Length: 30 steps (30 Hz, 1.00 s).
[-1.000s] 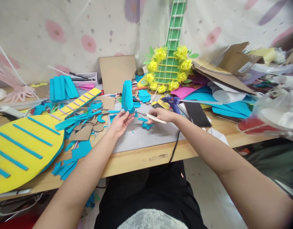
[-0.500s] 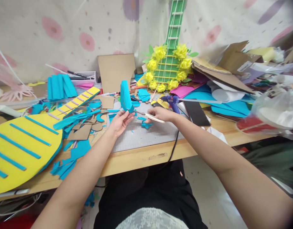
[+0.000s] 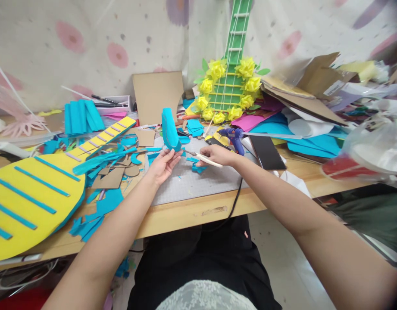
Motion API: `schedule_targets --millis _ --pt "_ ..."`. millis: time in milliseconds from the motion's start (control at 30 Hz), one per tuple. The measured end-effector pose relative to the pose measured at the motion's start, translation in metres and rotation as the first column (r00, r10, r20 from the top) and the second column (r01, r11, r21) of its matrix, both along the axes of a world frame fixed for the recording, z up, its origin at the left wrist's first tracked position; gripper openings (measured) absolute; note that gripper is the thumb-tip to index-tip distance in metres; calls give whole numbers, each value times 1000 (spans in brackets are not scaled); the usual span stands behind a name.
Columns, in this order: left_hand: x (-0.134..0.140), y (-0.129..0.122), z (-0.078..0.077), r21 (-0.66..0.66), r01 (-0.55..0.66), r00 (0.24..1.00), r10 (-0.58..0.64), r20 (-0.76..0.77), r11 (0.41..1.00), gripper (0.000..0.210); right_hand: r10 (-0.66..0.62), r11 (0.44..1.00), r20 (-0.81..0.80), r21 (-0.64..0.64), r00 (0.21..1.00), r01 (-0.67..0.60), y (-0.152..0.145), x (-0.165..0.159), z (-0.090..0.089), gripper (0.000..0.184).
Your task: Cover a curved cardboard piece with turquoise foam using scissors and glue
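Observation:
My left hand point(image 3: 166, 165) is closed on the lower end of a curved blue paper piece point(image 3: 170, 131), which stands up above the fingers. My right hand point(image 3: 214, 156) grips scissors with white handles point(image 3: 209, 161). Their metal blades point left and meet the blue piece's lower edge by my left fingertips; whether they are cutting through it I cannot tell. Small blue scraps point(image 3: 198, 168) lie below my right hand on the grey cutting mat point(image 3: 192, 189).
A yellow paper guitar shape point(image 3: 30, 189) covers the left, beside blue and cardboard scraps point(image 3: 110, 176). Behind stands a green guitar shape with yellow flowers point(image 3: 229, 90). A blue glue gun point(image 3: 236, 138), a black phone point(image 3: 267, 153) and a plastic-covered bucket point(image 3: 350, 168) lie rightward.
The blue piece has tipped very slightly to the left. Both hands and the scissors stay nearly where they were; the view has shifted a little.

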<state>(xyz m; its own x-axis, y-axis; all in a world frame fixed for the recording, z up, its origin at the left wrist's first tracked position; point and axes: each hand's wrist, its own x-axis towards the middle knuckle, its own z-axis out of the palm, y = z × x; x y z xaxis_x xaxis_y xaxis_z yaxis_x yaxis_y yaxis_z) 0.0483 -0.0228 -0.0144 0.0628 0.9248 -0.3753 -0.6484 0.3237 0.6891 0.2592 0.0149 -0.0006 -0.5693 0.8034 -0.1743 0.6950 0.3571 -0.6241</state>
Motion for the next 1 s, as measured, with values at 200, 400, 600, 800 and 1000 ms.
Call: schedule_targets --millis 200,400,600,800,1000 --pt "-1 1 -1 -24 -16 1000 16 -2 1000 14 -12 1000 5 -12 1000 12 -1 -2 1 51" --pt "-2 2 -3 -16 -5 1000 5 7 1000 15 -5 999 -30 -41 1000 4 -2 -2 0 52" --pt "-2 2 -2 1 0 1000 0 21 1000 17 -1 1000 -24 4 1000 1 -3 -2 -1 51" --pt "-1 1 -3 3 4 1000 -4 3 1000 17 32 999 -17 27 999 -32 2 -1 -2 50" --pt "-2 3 -6 25 25 1000 -26 10 999 17 45 999 -3 17 999 -45 3 -1 1 50"
